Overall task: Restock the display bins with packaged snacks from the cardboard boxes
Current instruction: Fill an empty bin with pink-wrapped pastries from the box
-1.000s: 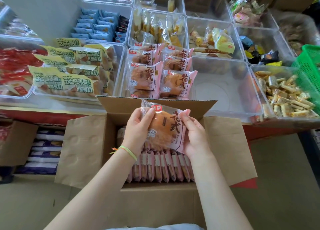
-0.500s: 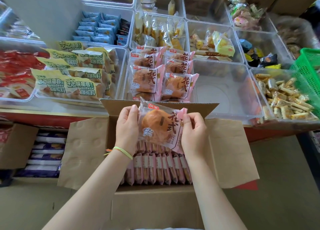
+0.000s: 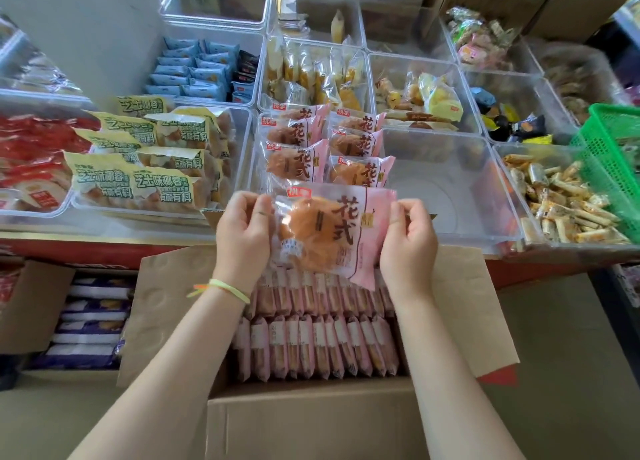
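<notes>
I hold a pink-and-clear packaged bread flat between both hands. My left hand grips its left edge and my right hand grips its right edge. It hangs above the open cardboard box, at the near rim of a clear display bin that holds several of the same pink packs. Inside the box, rows of the same pink packs stand on edge. The far flap of the box is mostly hidden behind the held pack.
A clear bin right of the pink one shows only a bare floor. Yellow-green bread packs fill the bin to the left. A green basket sits over the stick-snack bin. Another box of blue-white packs stands at lower left.
Both hands have lifted the pink pack up and forward, from inside the box opening to the near rim of the display bin.
</notes>
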